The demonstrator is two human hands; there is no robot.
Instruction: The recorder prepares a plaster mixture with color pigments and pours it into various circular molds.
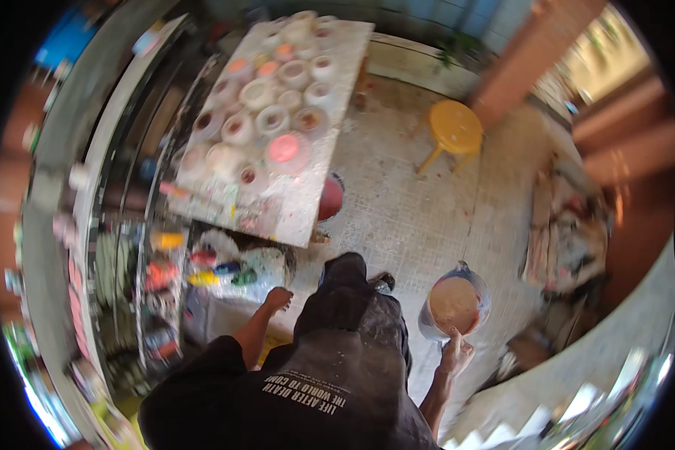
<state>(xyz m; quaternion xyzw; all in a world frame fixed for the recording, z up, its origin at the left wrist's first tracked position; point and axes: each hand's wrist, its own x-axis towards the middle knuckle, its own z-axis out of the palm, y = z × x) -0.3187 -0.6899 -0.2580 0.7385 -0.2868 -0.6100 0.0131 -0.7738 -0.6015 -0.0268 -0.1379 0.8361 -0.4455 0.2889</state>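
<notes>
At nine o'clock, a shelf rack runs down the side, with a few coloured bottles low at eight o'clock. Toward eleven o'clock a pale, paint-spattered surface carries many pots, some with pink or reddish contents. The left hand hangs at half past seven, near the bottles but apart from them; its fingers look loosely curled, pinching nothing that shows. Close to the centre, a red tub is partly hidden by the surface's edge. At four o'clock is a jug, its lip toward twelve, with pinkish-tan liquid inside. The right hand is at its near side, fingers bent and apparently clamped on; whether on rim or handle, I cannot tell. The step in hand looks like holding or carrying the filled jug; a next move would call for a firm grip and a level jug. A yellow stool stands at two o'clock, and a worn stack lies at three.
</notes>
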